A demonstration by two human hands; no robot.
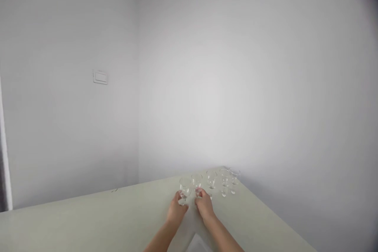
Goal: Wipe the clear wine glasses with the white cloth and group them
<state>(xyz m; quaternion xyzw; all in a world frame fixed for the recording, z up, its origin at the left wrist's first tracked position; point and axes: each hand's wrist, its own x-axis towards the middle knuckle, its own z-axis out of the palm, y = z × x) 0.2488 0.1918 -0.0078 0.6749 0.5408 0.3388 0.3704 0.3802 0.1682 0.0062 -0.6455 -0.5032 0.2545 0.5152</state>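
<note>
Several clear stemmed glasses stand in a row on a pale green table [132, 212]. The leftmost wine glass [185, 184] is upright, with the fingers of my left hand [176, 209] curled around its stem and lower bowl. Beside it, my right hand [204, 204] grips a second wine glass [197, 180] low down, near the stem. Its fingers partly cover the stem and foot. Just right of that hand stands another wine glass [212, 178], touched by neither hand as far as I can see.
Farther right, two more glasses, one wine glass [224, 179] and its neighbour [234, 175], overlap near the table's far corner. A whitish flat object [197, 244] lies at the near edge between my forearms. Grey-white walls meet behind the table; a switch [100, 77] is on the left wall.
</note>
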